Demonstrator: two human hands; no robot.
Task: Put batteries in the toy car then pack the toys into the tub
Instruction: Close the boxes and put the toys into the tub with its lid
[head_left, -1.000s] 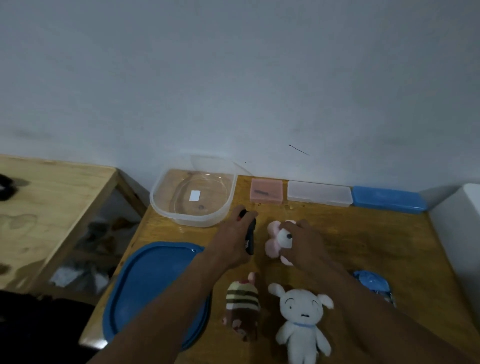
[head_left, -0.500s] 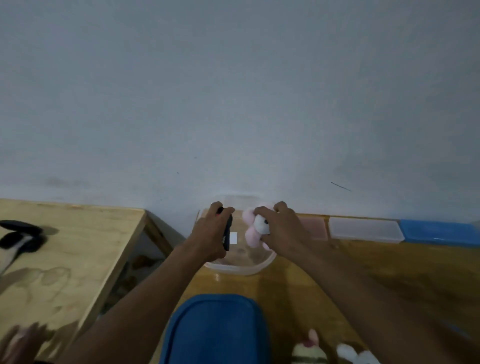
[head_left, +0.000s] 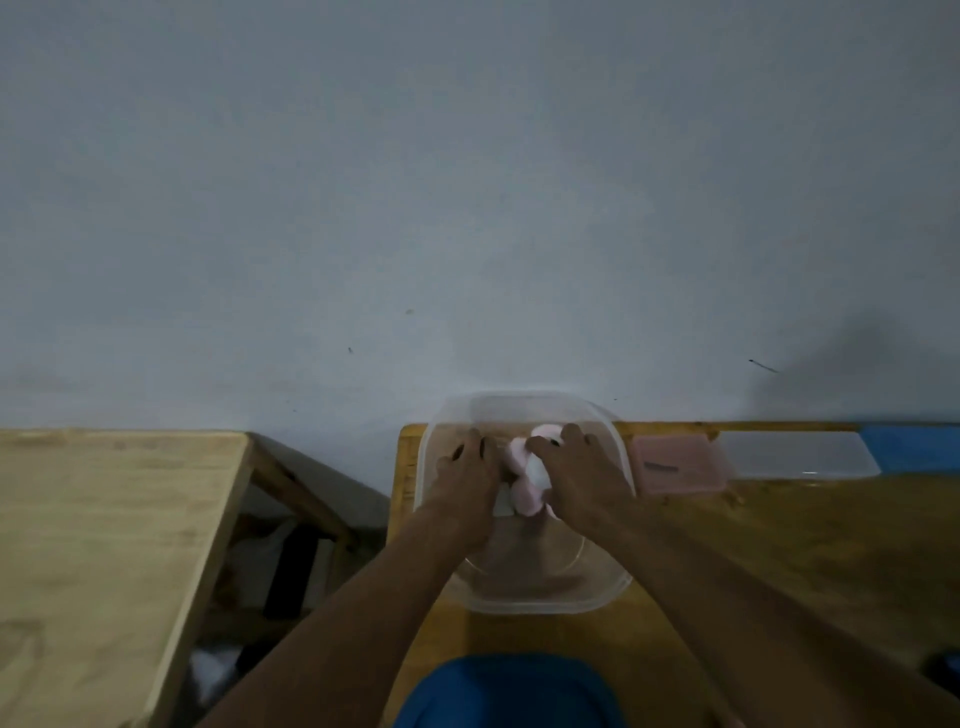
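Observation:
A clear plastic tub (head_left: 524, 597) stands on the wooden table (head_left: 779, 545) against the wall. Both my hands are down inside it. My right hand (head_left: 582, 480) grips a pink and white plush toy (head_left: 524, 486), held low in the middle of the tub. My left hand (head_left: 467, 480) is just left of the plush, palm down with fingers bent. The small dark toy it carried earlier is hidden under it, so I cannot tell whether it is still held.
A blue lid (head_left: 509, 691) lies near the front edge. Along the wall to the right sit a pink box (head_left: 675, 467), a clear box (head_left: 795, 454) and a blue box (head_left: 909, 447). A second wooden table (head_left: 104, 545) stands left across a gap.
Both hands lifted the dark toy and the pink plush from the table middle, carried them over the tub and lowered them inside. The view tilted up, and the other plush toys dropped out of frame.

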